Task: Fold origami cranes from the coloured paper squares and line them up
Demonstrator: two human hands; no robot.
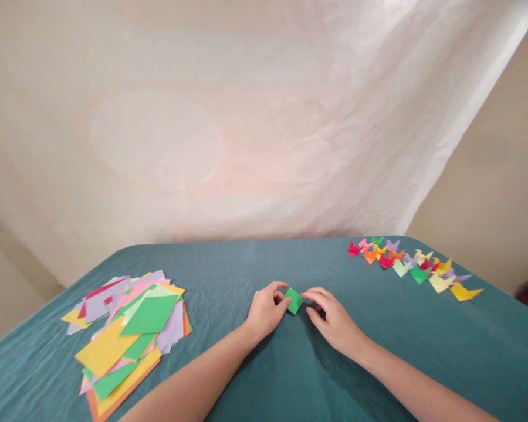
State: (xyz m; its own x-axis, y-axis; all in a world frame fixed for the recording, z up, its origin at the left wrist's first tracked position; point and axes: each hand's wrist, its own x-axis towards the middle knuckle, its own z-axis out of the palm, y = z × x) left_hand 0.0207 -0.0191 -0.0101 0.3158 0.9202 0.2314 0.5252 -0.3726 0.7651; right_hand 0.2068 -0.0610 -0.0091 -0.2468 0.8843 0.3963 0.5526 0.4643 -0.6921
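A small folded piece of green paper (294,300) lies on the teal tablecloth (255,351) in the middle of the table. My left hand (266,310) pinches its left side with thumb and fingers. My right hand (332,319) touches its right corner with curled fingertips. Both forearms reach in from the bottom edge of the view.
A loose stack of coloured paper sheets (129,328) lies at the left of the table. Several small folded paper figures (416,266) in mixed colours sit in a row at the far right. A pale cloth backdrop (229,129) hangs behind the table.
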